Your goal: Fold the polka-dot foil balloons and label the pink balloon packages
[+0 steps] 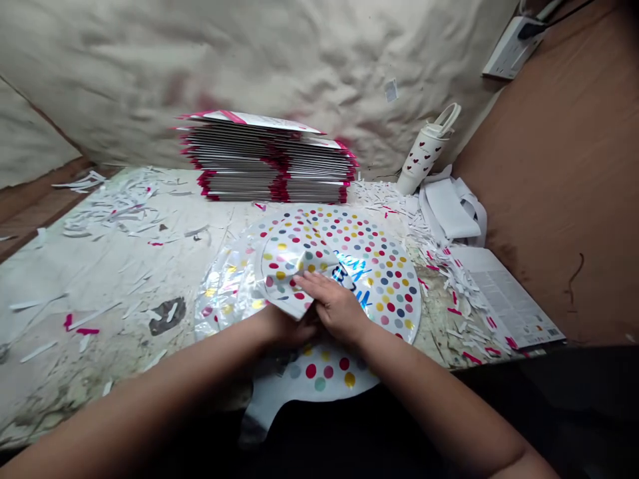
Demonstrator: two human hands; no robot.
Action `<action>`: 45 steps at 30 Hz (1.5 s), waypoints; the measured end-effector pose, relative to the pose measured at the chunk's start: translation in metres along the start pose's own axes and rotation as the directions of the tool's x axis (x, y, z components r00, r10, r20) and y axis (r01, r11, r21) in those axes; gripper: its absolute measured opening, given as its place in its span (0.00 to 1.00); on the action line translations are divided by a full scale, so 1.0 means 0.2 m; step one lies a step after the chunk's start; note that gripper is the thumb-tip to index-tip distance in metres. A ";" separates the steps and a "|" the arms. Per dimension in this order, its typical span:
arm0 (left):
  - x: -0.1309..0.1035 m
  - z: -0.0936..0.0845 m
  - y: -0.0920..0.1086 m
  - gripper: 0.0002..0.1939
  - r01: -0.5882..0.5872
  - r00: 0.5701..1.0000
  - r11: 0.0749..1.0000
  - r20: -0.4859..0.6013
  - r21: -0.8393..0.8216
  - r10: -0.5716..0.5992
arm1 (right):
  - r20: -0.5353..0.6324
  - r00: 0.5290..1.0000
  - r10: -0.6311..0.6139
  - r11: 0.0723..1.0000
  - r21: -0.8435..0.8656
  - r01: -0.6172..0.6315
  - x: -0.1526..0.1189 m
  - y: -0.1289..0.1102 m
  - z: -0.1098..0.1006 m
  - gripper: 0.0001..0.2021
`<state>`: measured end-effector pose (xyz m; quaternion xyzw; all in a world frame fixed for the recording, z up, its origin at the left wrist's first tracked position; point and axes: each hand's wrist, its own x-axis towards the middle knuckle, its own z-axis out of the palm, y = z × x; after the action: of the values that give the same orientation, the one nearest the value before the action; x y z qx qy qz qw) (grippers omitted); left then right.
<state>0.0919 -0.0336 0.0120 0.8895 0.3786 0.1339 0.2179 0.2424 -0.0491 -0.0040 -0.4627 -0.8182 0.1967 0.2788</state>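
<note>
A flat round foil balloon (394, 273) with multicoloured dots and blue lettering lies on the worktable, its pale tail hanging past the front edge. Part of its printed sheet is folded over toward the middle, and clear shiny film covers the left side. My right hand (339, 309) rests on this fold with its fingers stretched out and close together, touching the foil. Tucked low beside it, partly under the folded flap, is my left hand (289, 327). The flap and my right hand hide most of its fingers, so its grip does not show.
Behind the balloon stands a tall stack of pink-edged printed card pieces (274, 163). A white tumbler with hearts (424, 156), a white paper roll (449, 209) and a printed sheet (509, 299) are at right. Paper scraps (114, 206) litter the worktable (200, 226). A socket (514, 50) is above.
</note>
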 end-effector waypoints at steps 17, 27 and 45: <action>-0.68 0.00 -0.13 0.12 -0.083 0.951 0.938 -0.254 0.337 0.176 | 0.068 0.981 -0.184 0.975 -0.111 0.190 -0.04 -0.08 0.15 0.16; -0.73 -0.04 -0.10 0.16 -0.011 0.904 0.938 -0.397 0.346 0.157 | 0.062 0.973 -0.222 0.956 -0.184 0.230 -0.09 -0.06 0.18 0.13; -0.47 -0.04 0.00 0.09 -0.071 0.995 0.889 -0.033 0.453 0.097 | 0.014 0.993 0.113 0.953 -0.286 -0.105 0.04 0.29 -0.20 0.32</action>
<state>0.0250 -0.1013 0.0113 0.9273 0.3663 0.0761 -0.0106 0.3026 -0.0112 -0.0041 -0.5394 -0.8153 0.0990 0.1858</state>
